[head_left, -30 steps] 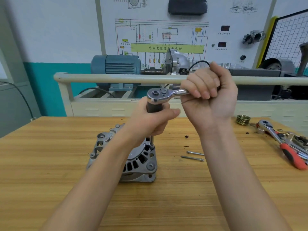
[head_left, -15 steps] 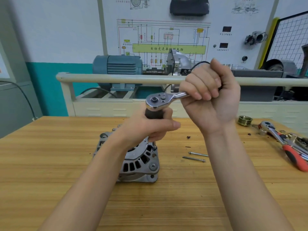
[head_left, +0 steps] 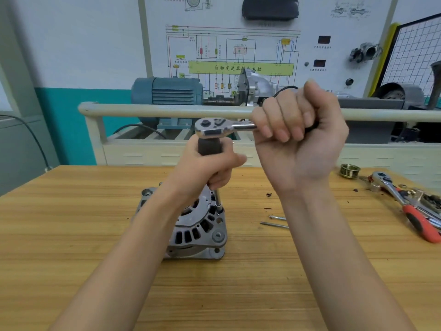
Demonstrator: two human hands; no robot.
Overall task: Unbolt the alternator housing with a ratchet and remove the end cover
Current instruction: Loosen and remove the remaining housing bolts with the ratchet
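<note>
Two loose bolts (head_left: 274,221) lie on wooden bench (head_left: 71,235) (motor (head_left: 167,91) behind).

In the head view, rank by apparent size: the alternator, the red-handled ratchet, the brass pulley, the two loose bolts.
1. alternator, largest by far.
2. red-handled ratchet, though cut off by the frame edge.
3 and 4. brass pulley and loose bolts: unsure. The bolts are longer but thin and partly hidden; the pulley is bulkier but farther away.
</note>
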